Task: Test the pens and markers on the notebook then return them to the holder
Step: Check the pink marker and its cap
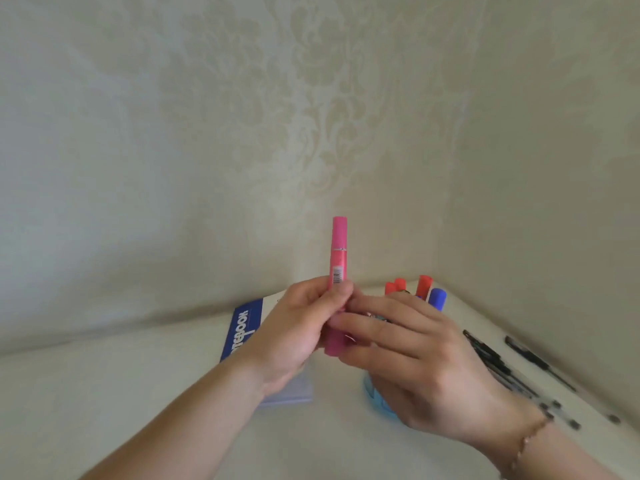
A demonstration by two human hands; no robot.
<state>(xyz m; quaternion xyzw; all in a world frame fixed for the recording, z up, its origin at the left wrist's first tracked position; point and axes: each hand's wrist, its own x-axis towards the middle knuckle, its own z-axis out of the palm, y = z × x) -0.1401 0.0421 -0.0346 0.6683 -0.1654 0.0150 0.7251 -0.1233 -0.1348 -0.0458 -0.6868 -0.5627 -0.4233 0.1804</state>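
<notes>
A blue holder [375, 400] stands on the pale surface [138, 410] in the corner, mostly hidden behind the right hand [426, 372]; only a curved, translucent-looking piece of its base shows. From it rise three red-capped markers [424, 284] and one blue-capped marker [437, 298], all upright, their blunt cylindrical caps poking above the fingers.

The left hand [294, 334] holds a pink marker [337, 258] upright in front of the wall, its fingers curled round the lower part of the barrel and the thumb pressed against it. The marker is a smooth, matte plastic tube with a squared-off cap on top and a small white barcode label on its side. The right hand's fingers [367, 322] are stretched out, slightly apart, with the tips touching the marker's lower barrel; whether they pinch it cannot be told through the blur. A thin chain bracelet [530, 438] circles the right wrist.

The notebook [244, 327] lies closed and flat on the surface behind the left hand, with a blue spine strip bearing white lettering and a white cover.

To the right, several slim dark pens [498, 362] lie loose on the surface, well apart from the holder. The wall [311, 116] carries cream wallpaper with a raised floral pattern.
</notes>
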